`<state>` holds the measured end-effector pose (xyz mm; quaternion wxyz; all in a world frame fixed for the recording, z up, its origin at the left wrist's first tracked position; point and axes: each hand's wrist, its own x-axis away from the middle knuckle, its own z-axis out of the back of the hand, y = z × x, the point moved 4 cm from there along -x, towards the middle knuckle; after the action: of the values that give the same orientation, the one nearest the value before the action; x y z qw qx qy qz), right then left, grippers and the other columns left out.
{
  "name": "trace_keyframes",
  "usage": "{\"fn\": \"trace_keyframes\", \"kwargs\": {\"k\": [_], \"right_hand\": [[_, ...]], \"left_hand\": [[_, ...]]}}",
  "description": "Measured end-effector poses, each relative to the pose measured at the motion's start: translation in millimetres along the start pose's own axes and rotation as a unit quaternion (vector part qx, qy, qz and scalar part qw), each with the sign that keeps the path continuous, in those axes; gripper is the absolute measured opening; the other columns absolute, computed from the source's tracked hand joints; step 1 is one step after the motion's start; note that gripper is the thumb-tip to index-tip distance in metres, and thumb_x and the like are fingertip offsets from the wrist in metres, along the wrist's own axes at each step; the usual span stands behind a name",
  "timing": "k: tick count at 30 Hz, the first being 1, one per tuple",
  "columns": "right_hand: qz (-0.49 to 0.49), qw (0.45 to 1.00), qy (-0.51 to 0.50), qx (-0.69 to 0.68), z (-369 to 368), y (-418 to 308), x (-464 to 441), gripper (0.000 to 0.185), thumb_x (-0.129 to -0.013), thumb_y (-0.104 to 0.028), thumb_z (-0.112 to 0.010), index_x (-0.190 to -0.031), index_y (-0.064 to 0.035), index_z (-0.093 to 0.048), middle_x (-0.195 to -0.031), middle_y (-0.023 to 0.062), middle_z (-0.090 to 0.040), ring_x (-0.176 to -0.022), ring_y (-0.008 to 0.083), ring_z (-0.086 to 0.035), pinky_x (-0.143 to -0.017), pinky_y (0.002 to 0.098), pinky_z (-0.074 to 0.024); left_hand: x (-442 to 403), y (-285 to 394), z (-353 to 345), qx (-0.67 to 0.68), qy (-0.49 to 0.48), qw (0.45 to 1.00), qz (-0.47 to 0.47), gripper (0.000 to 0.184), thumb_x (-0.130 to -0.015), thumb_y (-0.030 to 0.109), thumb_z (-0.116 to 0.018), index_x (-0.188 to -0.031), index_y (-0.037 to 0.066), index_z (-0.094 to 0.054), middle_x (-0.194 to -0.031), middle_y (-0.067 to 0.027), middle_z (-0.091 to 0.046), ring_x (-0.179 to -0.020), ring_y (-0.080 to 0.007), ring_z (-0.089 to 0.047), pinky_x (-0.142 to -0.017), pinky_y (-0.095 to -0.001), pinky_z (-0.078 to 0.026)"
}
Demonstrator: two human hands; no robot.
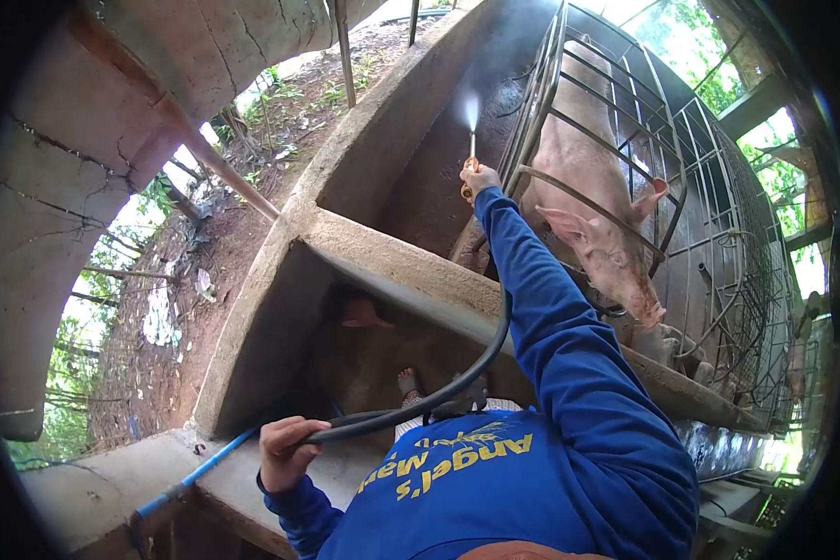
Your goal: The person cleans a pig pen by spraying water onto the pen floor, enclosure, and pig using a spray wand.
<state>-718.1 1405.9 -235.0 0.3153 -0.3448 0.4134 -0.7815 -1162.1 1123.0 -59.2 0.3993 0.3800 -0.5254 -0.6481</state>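
My right hand [479, 179] is closed round the brass-coloured handle of a spray gun [468, 189], arm stretched out over the pen wall. From its thin nozzle a white water spray [472, 112] shoots away into the far pen. A dark hose [448, 394] curves from under my right arm back across my front. Near the lower left, my left hand [289, 452] grips that hose, fingers wrapped round it. Just right of my right arm stands a pink pig [593, 168] inside a metal-barred crate [665, 140], its head toward me.
Concrete walls [411, 257] divide the pens in front of me. A blue pipe [196, 474] runs along the ledge at lower left. A wooden pole [205, 149] slants under the roof sheet [84, 233]. Wire mesh [765, 308] borders the right side.
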Motion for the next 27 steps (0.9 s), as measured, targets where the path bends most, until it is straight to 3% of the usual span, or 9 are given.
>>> {"fn": "trace_keyframes", "kwargs": {"k": [3,6,11,14,19,22,23,26,27], "right_hand": [[0.076,0.996,0.044,0.014,10.2,3.0,-24.5,0.019,-0.074,-0.021,-0.061,-0.089,-0.0087,-0.06,-0.066,0.0026,-0.054,-0.048,0.0145,-0.051,-0.036,0.0301,-0.0411],[0.069,0.996,0.047,-0.026,22.1,4.0,-38.2,0.025,-0.072,-0.021,-0.061,-0.09,-0.0042,-0.061,-0.076,0.006,-0.062,-0.066,0.0153,-0.059,-0.061,0.0282,-0.0466],[0.071,0.983,0.046,-0.161,31.3,32.8,-83.1,0.025,-0.073,-0.015,-0.06,-0.095,-0.0048,-0.061,-0.074,0.0046,-0.06,-0.063,0.0128,-0.056,-0.057,0.0263,-0.0452],[0.042,0.989,0.082,-0.114,41.9,20.7,-73.4,0.021,-0.074,-0.016,-0.059,-0.092,-0.0049,-0.06,-0.074,0.0051,-0.06,-0.062,0.0127,-0.056,-0.057,0.0271,-0.0455],[0.023,0.979,0.079,-0.189,19.4,41.8,-113.8,0.027,-0.073,-0.018,-0.059,-0.097,-0.0043,-0.058,-0.076,0.0078,-0.061,-0.065,0.0155,-0.059,-0.059,0.0292,-0.0476],[0.119,0.952,0.168,-0.225,8.7,41.4,-119.9,0.01,-0.074,-0.01,-0.059,-0.082,-0.0076,-0.055,-0.065,-0.0009,-0.051,-0.047,0.0092,-0.048,-0.039,0.0256,-0.039],[0.133,0.949,0.192,-0.213,3.6,45.4,-130.5,0.01,-0.074,-0.008,-0.058,-0.084,-0.0074,-0.056,-0.066,-0.0008,-0.051,-0.046,0.0085,-0.048,-0.04,0.0242,-0.0391],[0.038,0.946,0.121,-0.298,1.3,28.1,-124.3,0.012,-0.075,-0.006,-0.056,-0.087,-0.007,-0.056,-0.066,-0.0011,-0.051,-0.049,0.0078,-0.048,-0.041,0.0238,-0.0396],[0.065,0.947,0.152,-0.275,-0.5,23.0,-126.4,0.013,-0.075,-0.006,-0.056,-0.088,-0.0071,-0.056,-0.066,-0.001,-0.05,-0.048,0.008,-0.047,-0.04,0.024,-0.0394]], "left_hand": [[-7.5,-9.2,-5.9,0.015,-0.031,0.999,0.023,0.026,-0.065,0.007,-0.064,-0.089,-0.002,-0.064,-0.061,-0.0081,-0.056,-0.053,-0.0126,-0.053,-0.048,-0.0226,-0.037],[-20.3,-7.2,-13.7,0.001,-0.046,0.998,0.031,0.028,-0.062,0.002,-0.064,-0.09,-0.001,-0.064,-0.062,-0.0081,-0.057,-0.054,-0.0131,-0.054,-0.048,-0.0235,-0.038],[-45.8,0.5,-29.7,-0.054,-0.102,0.992,0.046,0.029,-0.062,0.001,-0.066,-0.091,0.0,-0.064,-0.062,-0.0083,-0.056,-0.054,-0.0146,-0.055,-0.049,-0.0241,-0.039],[-63.7,7.8,-35.7,-0.09,-0.106,0.989,0.053,0.029,-0.062,0.002,-0.067,-0.091,0.001,-0.064,-0.063,-0.0089,-0.057,-0.054,-0.0154,-0.055,-0.049,-0.0241,-0.039],[-94.7,22.6,-34.0,-0.124,-0.082,0.989,0.024,0.029,-0.063,0.004,-0.067,-0.092,0.001,-0.064,-0.063,-0.0099,-0.057,-0.053,-0.0168,-0.055,-0.048,-0.0249,-0.04],[-106.4,25.7,-30.6,-0.158,-0.108,0.981,0.03,0.029,-0.063,0.004,-0.067,-0.092,0.001,-0.064,-0.063,-0.0098,-0.057,-0.053,-0.0167,-0.055,-0.049,-0.0246,-0.041],[-105.9,21.6,-25.2,-0.151,-0.101,0.982,0.041,0.029,-0.063,0.005,-0.067,-0.092,0.001,-0.064,-0.062,-0.0098,-0.057,-0.054,-0.0164,-0.055,-0.049,-0.0247,-0.041],[-110.3,15.7,-13.1,-0.114,-0.089,0.989,0.024,0.029,-0.063,0.005,-0.067,-0.092,0.0,-0.064,-0.062,-0.0097,-0.056,-0.053,-0.0163,-0.055,-0.048,-0.0252,-0.04],[-113.0,12.5,-7.3,-0.117,-0.099,0.988,0.029,0.03,-0.063,0.005,-0.067,-0.092,0.0,-0.064,-0.062,-0.0099,-0.057,-0.053,-0.0163,-0.055,-0.049,-0.0251,-0.04]]}}
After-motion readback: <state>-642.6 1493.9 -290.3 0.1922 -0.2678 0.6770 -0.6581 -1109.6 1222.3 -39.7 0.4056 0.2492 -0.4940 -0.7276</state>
